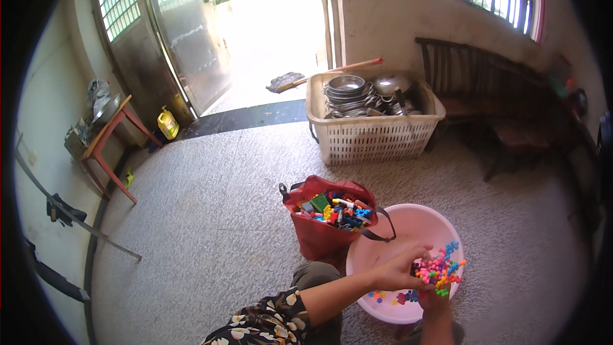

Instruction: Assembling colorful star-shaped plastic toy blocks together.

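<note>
1. The left hand (397, 269) reaches across from the left, its fingers curled over a clump of small multicoloured plastic snowflake-shaped building pieces (438, 271), steadying it from above.
2. The right hand (433, 298) comes up from below; its fingers are mostly hidden under the clump, seemingly cupped to support it.
3. The clump hangs over the round pink plastic basin (408, 225) on the floor, so loose pieces land inside; a few lie there.
4. Just beside the basin stands an open red fabric bag of bright toy blocks (333, 214), within reach.
</note>
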{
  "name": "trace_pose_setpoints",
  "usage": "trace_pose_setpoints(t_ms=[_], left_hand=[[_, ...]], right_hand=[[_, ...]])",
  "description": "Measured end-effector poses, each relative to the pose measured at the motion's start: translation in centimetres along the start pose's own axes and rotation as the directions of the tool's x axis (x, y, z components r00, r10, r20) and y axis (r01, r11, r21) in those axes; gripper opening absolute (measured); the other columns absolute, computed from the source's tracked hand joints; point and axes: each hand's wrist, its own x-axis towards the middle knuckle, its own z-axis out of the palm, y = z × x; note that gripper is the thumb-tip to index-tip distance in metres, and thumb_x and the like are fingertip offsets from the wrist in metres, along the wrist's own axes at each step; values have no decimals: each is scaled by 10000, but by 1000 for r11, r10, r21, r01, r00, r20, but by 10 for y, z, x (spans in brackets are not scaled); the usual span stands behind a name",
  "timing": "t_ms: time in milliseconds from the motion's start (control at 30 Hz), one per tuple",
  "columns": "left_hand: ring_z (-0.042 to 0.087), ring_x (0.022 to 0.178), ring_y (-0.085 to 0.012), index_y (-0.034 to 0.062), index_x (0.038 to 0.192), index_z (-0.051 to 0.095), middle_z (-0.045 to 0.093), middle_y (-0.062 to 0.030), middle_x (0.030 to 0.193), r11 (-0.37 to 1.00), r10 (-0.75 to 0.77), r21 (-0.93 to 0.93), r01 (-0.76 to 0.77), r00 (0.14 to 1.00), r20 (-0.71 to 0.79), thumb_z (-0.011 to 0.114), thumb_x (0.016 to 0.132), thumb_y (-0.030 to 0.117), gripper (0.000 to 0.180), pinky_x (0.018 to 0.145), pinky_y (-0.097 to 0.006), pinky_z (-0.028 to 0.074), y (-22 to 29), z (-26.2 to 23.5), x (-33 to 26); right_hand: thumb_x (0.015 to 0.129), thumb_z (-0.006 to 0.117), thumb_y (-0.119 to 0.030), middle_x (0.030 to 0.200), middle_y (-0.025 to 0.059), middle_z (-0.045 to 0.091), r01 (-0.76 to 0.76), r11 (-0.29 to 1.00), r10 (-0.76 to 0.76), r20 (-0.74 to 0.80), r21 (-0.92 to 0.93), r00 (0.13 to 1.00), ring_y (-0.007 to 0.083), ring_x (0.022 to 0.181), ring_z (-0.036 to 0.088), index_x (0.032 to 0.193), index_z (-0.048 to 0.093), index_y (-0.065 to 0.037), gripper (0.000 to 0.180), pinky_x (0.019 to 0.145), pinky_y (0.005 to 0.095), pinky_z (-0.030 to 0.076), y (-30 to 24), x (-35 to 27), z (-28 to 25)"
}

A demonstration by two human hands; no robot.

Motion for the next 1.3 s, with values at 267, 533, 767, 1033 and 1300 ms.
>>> trace_pose_setpoints(t_ms=[267,533,767,1033,1300], left_hand=[[459,1060,-318,55,963,490,418,-152,1169,976,93,196,-95,995,21,692,679,177,370,833,-355,425,37,34,-22],[428,1123,-310,91,1085,483,423,-137,1207,943,164,303,-135,984,-71,690,698,208,454,912,-389,367,48,33,-57],[323,1234,-209,52,1286,384,370,-123,1328,776,-630,-399,489,570,-527,390,876,528,628,1002,-382,248,-19,-71,-229],[419,1119,-214,50,1252,381,455,-112,1210,408,-878,-711,573,33,-477,344,858,555,642,902,-368,326,-64,-78,-348],[446,1055,-210,44,1202,410,477,-107,1151,437,-871,-743,507,35,-489,376,852,497,574,857,-356,351,-84,-71,-362]], right_hand=[[842,579,-271,1147,47,493,110,705,-110,46,-701,993,145,1043,505,1194,418,-66,438,849,278,458,28,-41,-50],[867,536,-238,1169,97,468,15,971,-27,48,239,998,167,1034,509,1195,408,-46,402,778,276,491,18,-58,-24],[868,531,-198,1063,108,523,135,683,-241,-47,-718,969,153,842,563,1107,461,-34,298,614,227,492,0,-73,-66],[862,535,-182,994,107,549,58,992,-37,-183,112,982,133,747,565,1056,481,-30,252,557,215,473,12,-79,-104],[823,578,-176,830,110,585,16,912,118,-299,411,947,63,529,486,928,520,-36,185,457,194,406,7,-70,-89]])
